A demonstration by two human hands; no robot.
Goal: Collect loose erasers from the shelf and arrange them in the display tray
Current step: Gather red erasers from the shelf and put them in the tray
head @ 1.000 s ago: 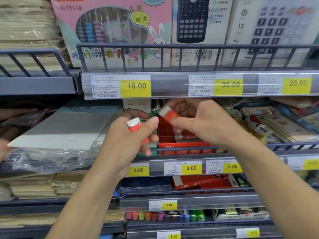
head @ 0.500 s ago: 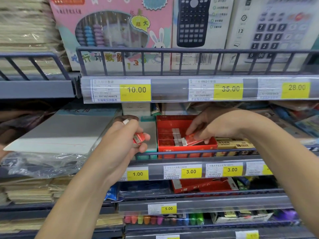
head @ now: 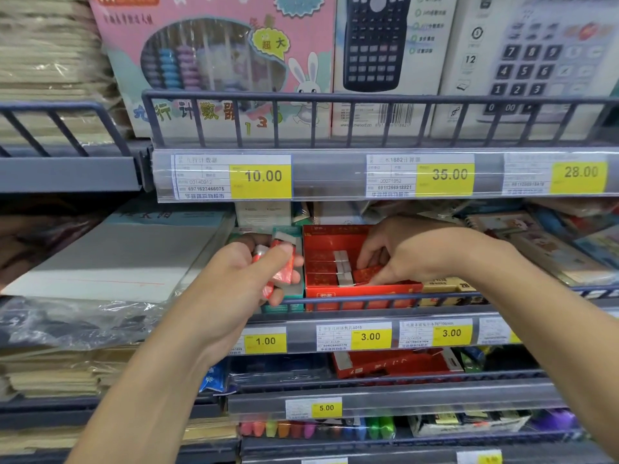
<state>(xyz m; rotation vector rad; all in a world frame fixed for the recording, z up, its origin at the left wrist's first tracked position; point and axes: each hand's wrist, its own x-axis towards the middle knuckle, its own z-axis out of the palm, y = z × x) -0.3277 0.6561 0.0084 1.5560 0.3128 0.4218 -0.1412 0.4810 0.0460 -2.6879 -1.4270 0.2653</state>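
A red display tray (head: 363, 291) sits on the middle shelf behind the wire rail. Inside it, red erasers with white ends (head: 330, 266) lie in neat rows. My right hand (head: 413, 252) reaches into the tray from the right. Its thumb and fingertips pinch a red eraser (head: 368, 272) that lies just right of the rows. My left hand (head: 246, 281) hovers just left of the tray and grips a small bunch of red-and-white erasers (head: 284, 264) between thumb and fingers.
A wire rail (head: 368, 298) runs along the shelf front, with price strips (head: 370, 336) below it. A teal box (head: 289, 296) stands left of the tray and yellow eraser boxes (head: 445, 285) right. Plastic-wrapped paper (head: 110, 262) fills the left. Calculator boxes (head: 378, 45) stand overhead.
My right hand carried a red eraser from above the rail down into the tray and set it beside the rows. My left hand lowered a little, still holding its erasers.
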